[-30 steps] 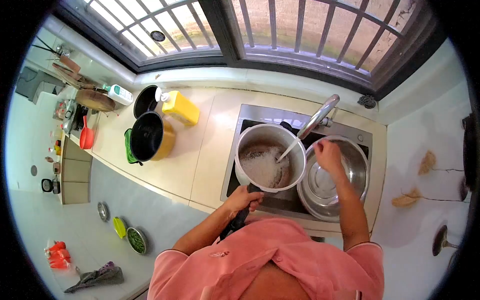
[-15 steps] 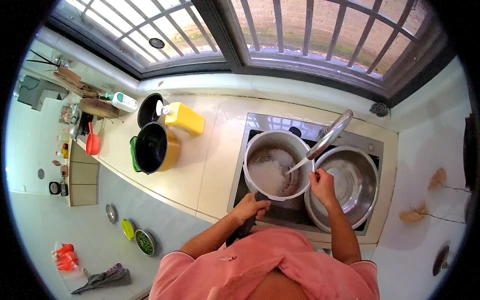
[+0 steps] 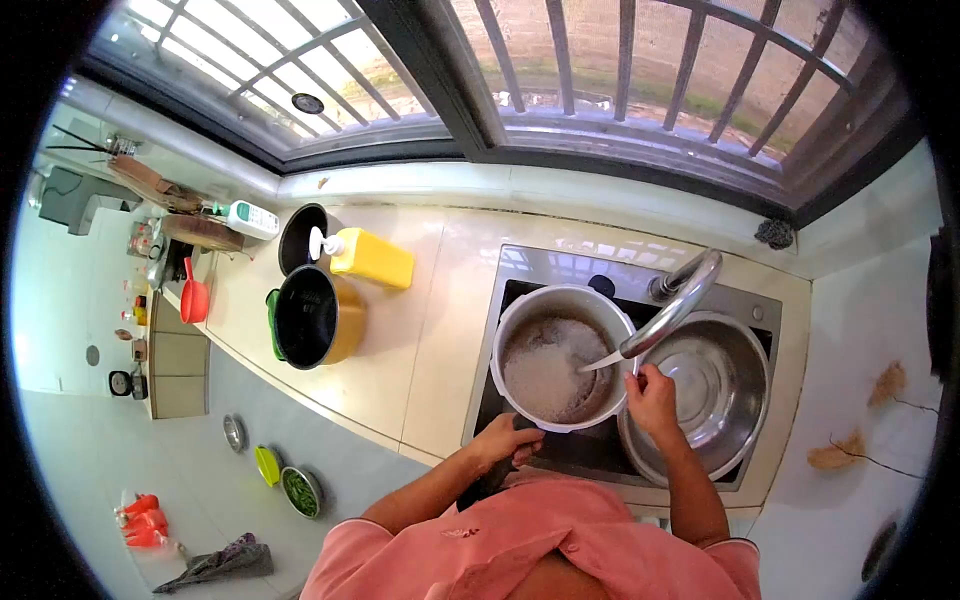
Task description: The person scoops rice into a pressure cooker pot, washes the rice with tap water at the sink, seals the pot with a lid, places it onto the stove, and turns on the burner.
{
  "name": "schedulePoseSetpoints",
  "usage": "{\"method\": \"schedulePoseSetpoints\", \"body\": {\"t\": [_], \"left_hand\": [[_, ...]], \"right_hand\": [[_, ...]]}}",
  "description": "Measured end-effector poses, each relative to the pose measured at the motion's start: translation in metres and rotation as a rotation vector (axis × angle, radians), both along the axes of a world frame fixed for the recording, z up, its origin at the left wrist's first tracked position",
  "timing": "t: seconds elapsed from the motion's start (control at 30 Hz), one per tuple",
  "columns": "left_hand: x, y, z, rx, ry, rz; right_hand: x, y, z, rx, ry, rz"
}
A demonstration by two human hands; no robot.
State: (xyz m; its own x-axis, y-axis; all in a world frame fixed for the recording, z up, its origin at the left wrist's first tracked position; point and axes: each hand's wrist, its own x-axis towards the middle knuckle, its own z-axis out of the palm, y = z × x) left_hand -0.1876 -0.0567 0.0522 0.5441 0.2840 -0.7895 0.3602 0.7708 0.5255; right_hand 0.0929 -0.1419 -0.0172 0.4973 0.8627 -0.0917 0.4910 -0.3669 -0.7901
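Observation:
A silvery pot (image 3: 508,392) stands over the sink (image 3: 483,412), partly filled with cloudy, frothy brownish water. From the curved faucet (image 3: 690,300) a stream runs down into it. My left hand (image 3: 505,442) is wrapped around the pot's black handle (image 3: 487,486) on the near side. At the pot's right rim, my right hand (image 3: 652,398) is closed with fingers and thumb on the edge. A wide steel basin (image 3: 745,420) sits right beside the pot, under my right wrist and forearm.
Left on the counter (image 3: 425,330) are a yellow pump bottle (image 3: 372,257), a black-lined golden pot (image 3: 350,320), another dark pot (image 3: 298,240), a white bottle (image 3: 252,220) and a red dipper (image 3: 195,300). A bowl of greens (image 3: 301,492) is on the floor. Barred windows (image 3: 620,70) line the back.
The view has shifted slightly, so everything appears a little lower. Both hands keep their hold on the pot, and the water still runs into it.

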Motion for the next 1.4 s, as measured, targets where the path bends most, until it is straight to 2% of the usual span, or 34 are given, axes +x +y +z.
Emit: {"method": "schedulePoseSetpoints", "body": {"t": [0.07,0.17,0.37,0.57,0.67,0.87,0.97,1.0,1.03,1.1,1.2,1.4], "left_hand": [[-0.008,-0.002,-0.019,-0.041,-0.014,-0.01],[-0.004,-0.005,-0.02,-0.071,-0.002,0.044],[-0.014,-0.003,-0.043,-0.11,0.01,-0.015],[-0.01,0.001,-0.041,-0.086,0.065,-0.047],[-0.011,0.001,-0.039,-0.137,0.024,0.019],[-0.018,-0.003,-0.057,-0.171,0.025,0.051],[-0.013,0.0,-0.044,0.034,0.048,-0.083],[-0.009,-0.002,-0.042,-0.04,0.034,0.025],[-0.004,-0.001,-0.026,-0.005,0.06,-0.024],[-0.007,-0.006,-0.035,0.12,0.071,-0.055],[-0.01,-0.009,-0.035,0.111,0.066,-0.039],[-0.036,-0.021,-0.009,0.174,-0.025,-0.046]], "right_hand": [[-0.003,-0.003,-0.005,-0.01,-0.008,-0.007],[-0.001,-0.003,-0.007,-0.059,-0.012,0.009],[-0.009,-0.004,-0.02,-0.07,-0.015,0.003],[-0.013,-0.01,-0.035,-0.133,-0.015,0.012],[-0.017,-0.014,-0.035,-0.169,-0.024,0.033],[-0.019,-0.011,-0.038,-0.17,-0.068,0.029],[-0.019,-0.009,-0.038,-0.269,-0.033,0.024],[-0.016,-0.009,-0.036,-0.268,-0.041,0.045],[-0.017,-0.01,-0.043,-0.272,-0.127,0.064],[-0.015,-0.008,-0.048,-0.267,-0.11,0.058],[-0.008,-0.007,-0.044,-0.221,0.001,0.055],[-0.033,-0.023,-0.007,-0.102,-0.044,-0.021]]}}
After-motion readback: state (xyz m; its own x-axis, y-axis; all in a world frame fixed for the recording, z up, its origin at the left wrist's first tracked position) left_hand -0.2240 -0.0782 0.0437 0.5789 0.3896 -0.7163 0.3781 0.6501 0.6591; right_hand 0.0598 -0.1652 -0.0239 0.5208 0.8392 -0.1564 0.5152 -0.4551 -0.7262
